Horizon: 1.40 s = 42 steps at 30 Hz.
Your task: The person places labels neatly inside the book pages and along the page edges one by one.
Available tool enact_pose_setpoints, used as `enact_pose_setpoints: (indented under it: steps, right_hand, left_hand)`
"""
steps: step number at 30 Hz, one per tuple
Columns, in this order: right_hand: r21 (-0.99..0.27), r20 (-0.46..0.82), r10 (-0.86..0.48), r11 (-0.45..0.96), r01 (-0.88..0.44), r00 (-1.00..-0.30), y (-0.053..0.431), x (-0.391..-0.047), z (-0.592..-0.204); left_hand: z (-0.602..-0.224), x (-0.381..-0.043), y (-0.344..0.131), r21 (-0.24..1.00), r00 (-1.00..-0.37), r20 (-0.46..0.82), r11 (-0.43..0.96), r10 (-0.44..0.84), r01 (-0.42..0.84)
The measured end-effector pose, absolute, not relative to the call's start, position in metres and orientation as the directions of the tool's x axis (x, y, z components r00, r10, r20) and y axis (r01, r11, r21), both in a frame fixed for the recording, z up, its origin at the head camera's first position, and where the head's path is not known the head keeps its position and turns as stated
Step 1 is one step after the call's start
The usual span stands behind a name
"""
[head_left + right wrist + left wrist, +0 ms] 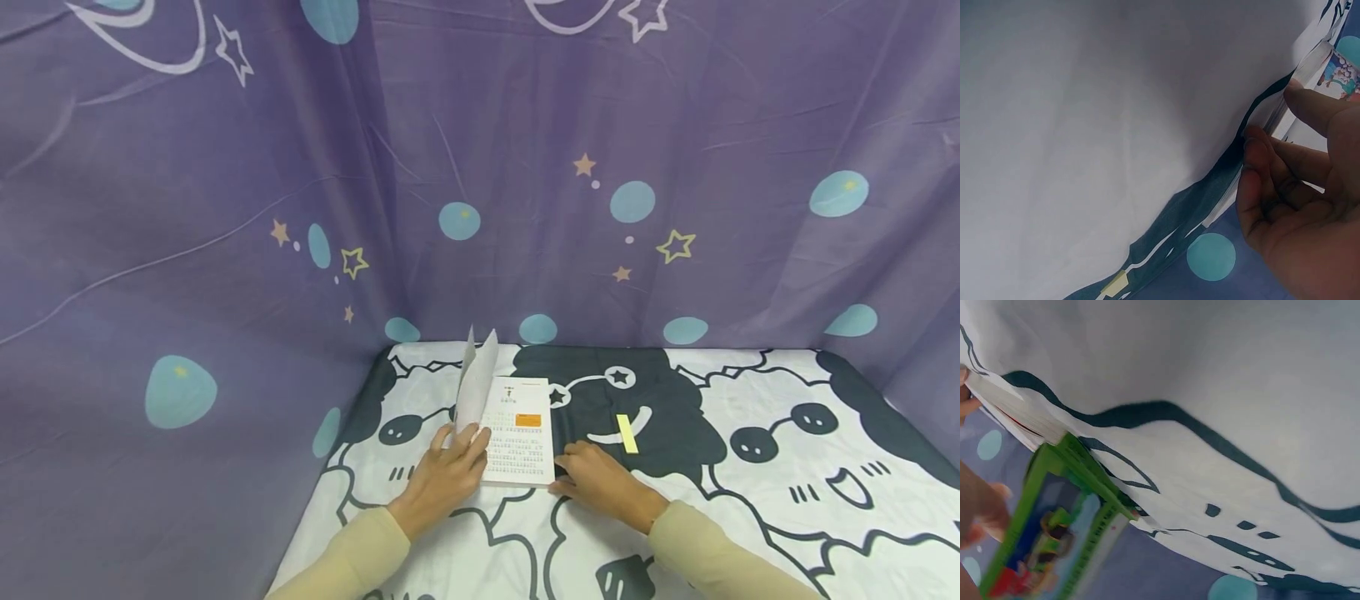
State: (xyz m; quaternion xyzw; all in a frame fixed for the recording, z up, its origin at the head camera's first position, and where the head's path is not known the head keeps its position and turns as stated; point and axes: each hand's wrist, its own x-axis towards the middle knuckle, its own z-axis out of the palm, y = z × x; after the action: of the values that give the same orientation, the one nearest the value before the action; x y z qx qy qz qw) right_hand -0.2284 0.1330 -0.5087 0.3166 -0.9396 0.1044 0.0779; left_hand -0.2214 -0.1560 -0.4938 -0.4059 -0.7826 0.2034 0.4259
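Precariously, perhaps, the left hand [444,477] arches palm-down, pinch or press unclear; a slip there could drop the raised leaves [476,385]. Level with it, the right hand [602,483] curls inward, clamped on a corner of the open book [517,454] lying between both hands; beyond that grip lies a yellow strip [627,434].
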Motion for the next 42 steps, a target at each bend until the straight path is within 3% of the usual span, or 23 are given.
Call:
enact_pose_setpoints:
  steps: [3, 8, 13, 22, 30, 37, 42]
  right_hand:
    - [-0.151, 0.204, -0.574, 0.782, -0.605, -0.793, 0.133, -0.229, -0.509]
    - [-0.153, 0.192, -0.569, 0.787, -0.597, -0.799, 0.133, -0.230, -0.509]
    - [-0.164, 0.182, -0.578, 0.780, -0.604, -0.795, 0.135, -0.232, -0.510]
    - [-0.180, 0.163, -0.564, 0.790, -0.587, -0.809, 0.134, -0.232, -0.508]
    - [-0.179, 0.160, -0.574, 0.783, -0.596, -0.803, 0.134, -0.233, -0.508]
    - [-0.177, 0.170, -0.582, 0.776, -0.605, -0.795, 0.134, -0.233, -0.504]
    - [-0.184, 0.158, -0.584, 0.775, -0.604, -0.797, 0.134, -0.232, -0.504]
  left_hand:
    - [-0.493, -0.221, -0.155, -0.684, -0.384, 0.465, 0.599, 0.798, 0.417]
    - [-0.492, -0.224, -0.155, -0.619, -0.541, 0.332, 0.611, 0.773, 0.493]
    - [-0.494, -0.227, -0.158, -0.550, -0.624, 0.259, 0.643, 0.738, 0.533]
    - [-0.499, -0.235, -0.161, -0.437, -0.671, 0.317, 0.731, 0.671, 0.524]
    - [-0.499, -0.237, -0.166, -0.335, -0.752, 0.275, 0.793, 0.599, 0.509]
    - [-0.501, -0.241, -0.174, -0.307, -0.749, 0.263, 0.789, 0.608, 0.532]
    - [-0.501, -0.242, -0.181, -0.204, -0.754, 0.245, 0.793, 0.609, 0.574]
